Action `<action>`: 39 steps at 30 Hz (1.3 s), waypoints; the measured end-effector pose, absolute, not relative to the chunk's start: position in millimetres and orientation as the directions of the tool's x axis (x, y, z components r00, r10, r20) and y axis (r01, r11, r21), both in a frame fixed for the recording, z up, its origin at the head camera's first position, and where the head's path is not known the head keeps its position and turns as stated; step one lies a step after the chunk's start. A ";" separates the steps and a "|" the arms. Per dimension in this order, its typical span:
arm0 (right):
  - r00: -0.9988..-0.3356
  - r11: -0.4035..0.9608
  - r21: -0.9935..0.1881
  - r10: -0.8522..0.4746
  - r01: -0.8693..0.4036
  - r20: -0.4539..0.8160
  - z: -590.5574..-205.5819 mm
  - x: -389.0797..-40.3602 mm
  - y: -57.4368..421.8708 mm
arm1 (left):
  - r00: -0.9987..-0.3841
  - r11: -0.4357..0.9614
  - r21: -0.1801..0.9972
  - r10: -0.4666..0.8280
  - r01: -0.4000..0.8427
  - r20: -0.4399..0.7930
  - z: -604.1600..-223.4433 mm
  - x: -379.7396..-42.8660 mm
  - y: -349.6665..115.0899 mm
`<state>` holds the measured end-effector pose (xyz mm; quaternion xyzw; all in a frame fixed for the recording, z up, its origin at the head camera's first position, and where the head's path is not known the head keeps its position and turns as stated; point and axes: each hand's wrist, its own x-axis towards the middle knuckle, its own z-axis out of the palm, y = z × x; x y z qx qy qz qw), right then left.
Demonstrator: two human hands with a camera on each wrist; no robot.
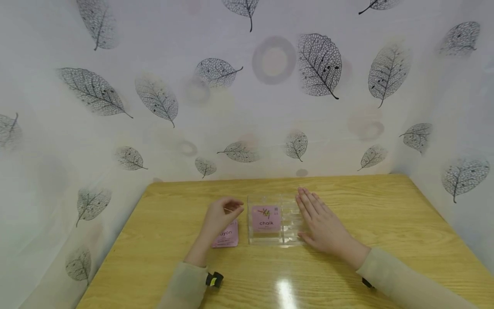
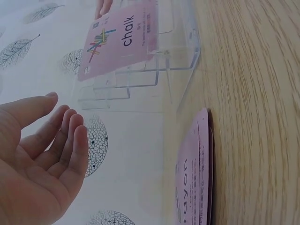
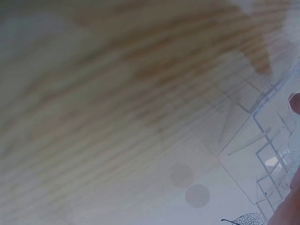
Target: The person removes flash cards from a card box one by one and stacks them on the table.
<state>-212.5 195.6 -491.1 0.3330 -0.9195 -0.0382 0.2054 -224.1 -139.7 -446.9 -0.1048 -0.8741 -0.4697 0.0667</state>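
Observation:
A clear plastic card holder [image 1: 264, 239] with stepped slots stands on the table. In its left section is a pink card [image 1: 266, 219] printed "chalk" with a drawing of coloured sticks. My right hand [image 1: 322, 225] rests along the holder's right side, fingers straight; only a bit of that hand [image 3: 287, 208] shows at the edge of the right wrist view. Left of the holder, my left hand [image 1: 221, 216] hovers with loosely bent fingers and nothing between them. Below it lies a small stack of pink cards [image 2: 196, 173], the top one reading "crayon", its first letter hidden.
A wooden table [image 1: 162, 240] carries everything. Pale cloth [image 1: 270, 116] printed with leaves rises behind it and along both sides. A black band [image 1: 214, 280] sits at my left wrist.

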 end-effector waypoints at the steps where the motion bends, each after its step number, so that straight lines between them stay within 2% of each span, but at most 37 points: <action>1: -0.696 0.776 0.205 -0.627 -0.596 0.349 -491.3 -212.5 195.5 | -0.969 0.537 0.807 0.121 0.247 0.216 -446.7 -224.2 -139.1; 11: -0.734 0.789 0.198 -0.614 -0.582 0.291 -492.1 -211.3 195.2 | -0.972 0.528 0.816 0.109 0.234 0.208 -448.0 -225.1 -134.3; 39: -0.708 0.784 0.217 -0.619 -0.581 0.340 -491.3 -210.1 194.5 | -0.978 0.520 0.828 0.089 0.209 0.191 -453.4 -232.8 -127.6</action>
